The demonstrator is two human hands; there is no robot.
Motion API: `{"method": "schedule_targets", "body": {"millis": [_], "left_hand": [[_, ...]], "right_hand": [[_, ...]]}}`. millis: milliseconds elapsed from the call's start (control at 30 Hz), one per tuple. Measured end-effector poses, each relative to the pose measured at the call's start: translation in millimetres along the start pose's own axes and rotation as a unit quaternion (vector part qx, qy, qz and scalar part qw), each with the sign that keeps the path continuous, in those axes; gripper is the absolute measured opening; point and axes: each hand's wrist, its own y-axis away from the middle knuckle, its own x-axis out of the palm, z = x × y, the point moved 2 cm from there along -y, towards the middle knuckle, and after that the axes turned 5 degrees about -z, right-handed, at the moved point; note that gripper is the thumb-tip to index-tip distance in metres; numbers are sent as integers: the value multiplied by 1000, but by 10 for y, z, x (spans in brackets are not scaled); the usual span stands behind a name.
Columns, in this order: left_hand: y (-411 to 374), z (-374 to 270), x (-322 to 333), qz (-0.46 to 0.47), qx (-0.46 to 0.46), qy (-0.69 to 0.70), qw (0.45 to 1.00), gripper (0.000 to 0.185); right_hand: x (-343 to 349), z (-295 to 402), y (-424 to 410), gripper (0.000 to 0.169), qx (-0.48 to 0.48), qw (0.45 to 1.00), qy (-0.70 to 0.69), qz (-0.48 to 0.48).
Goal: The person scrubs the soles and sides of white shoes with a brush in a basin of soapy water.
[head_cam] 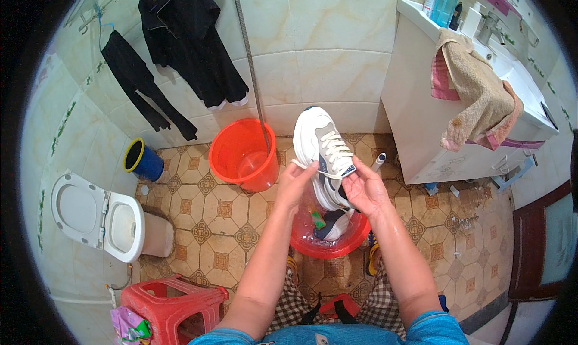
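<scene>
A white sneaker (pixel 308 139) with grey and navy parts is held up over a red plastic basin (pixel 328 253), its toe pointing away from me. My left hand (pixel 293 184) pinches a loose end of its white shoelace (pixel 300 165) at the shoe's left side. On the other side, my right hand (pixel 369 189) grips the shoe by the tongue and collar, palm turned up. The rest of the lace runs criss-cross up the front. Beneath, in the basin's water, lie another navy and white shoe (pixel 339 227) and a small green and yellow item (pixel 318 219), possibly a sponge.
An orange-red bucket (pixel 244 164) with a shower hose (pixel 253 69) hanging into it stands ahead left. A white bottle (pixel 378 162) stands right of the shoe. The toilet (pixel 131 227) and red plastic stool (pixel 176 304) are left; a towel-draped washbasin cabinet (pixel 420 132) is right.
</scene>
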Motion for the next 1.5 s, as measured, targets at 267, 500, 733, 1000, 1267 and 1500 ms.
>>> {"method": "schedule_targets", "body": {"millis": [267,500,733,1000,1267,1500], "left_hand": [[-6,-2,-43,-22,-34,6,999,35],[-3,-25,-61,-38,-53,10,998,36],[-79,41,-196,-9,-82,-50,995,47],[116,-3,-35,78,-168,-252,950,68],[189,11,113,191,-132,-91,969,51],[247,149,270,212,-170,118,955,55]], "right_hand": [[42,-24,26,29,-1,1000,10,11],[98,-33,42,28,-24,997,43,65],[-22,-101,-55,25,-19,997,28,66],[-81,-112,-151,27,-71,997,-23,14],[-70,-133,-177,28,-66,997,-50,-10],[-63,-187,-210,32,-71,995,-70,21]]}}
